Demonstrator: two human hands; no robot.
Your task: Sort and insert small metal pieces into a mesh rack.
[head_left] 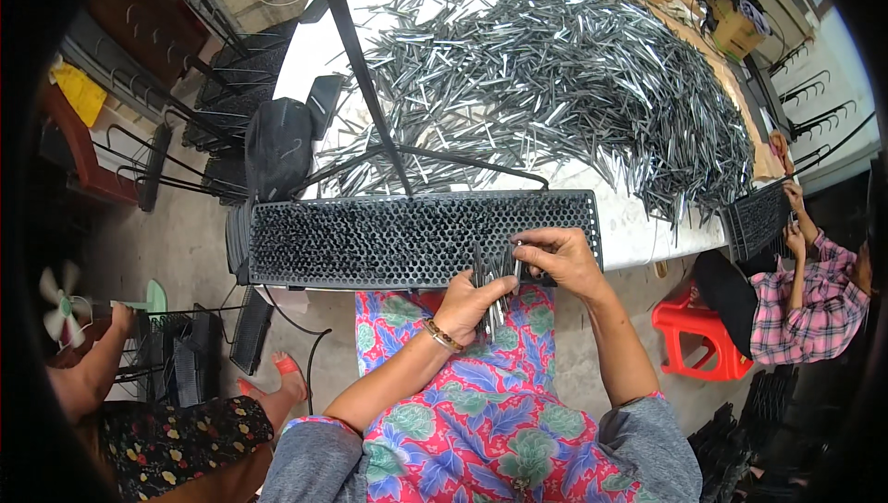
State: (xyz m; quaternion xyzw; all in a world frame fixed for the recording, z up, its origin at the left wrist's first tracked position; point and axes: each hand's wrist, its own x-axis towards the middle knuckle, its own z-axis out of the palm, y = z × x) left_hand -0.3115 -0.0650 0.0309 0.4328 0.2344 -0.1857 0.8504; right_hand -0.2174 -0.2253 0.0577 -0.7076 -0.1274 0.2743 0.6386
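A long black perforated rack point(370, 242) lies across in front of me at the table's near edge. Black pieces crowd the holes of its left and middle parts, while open holes show towards the right end. My left hand point(465, 307) is closed round a bundle of thin dark metal strips point(496, 316) just below the rack's near edge. Over the right part of the rack, my right hand point(566, 264) pinches one thin strip point(517, 261) between thumb and fingers, close to the bundle. Whether that strip touches a hole I cannot tell.
A big heap of loose strips point(555, 68) covers the white table point(296, 78). A black rod frame point(365, 87) rises over the rack. One co-worker point(803, 304) sits right near a red stool point(689, 337); another point(176, 438) sits left beside a fan point(63, 304).
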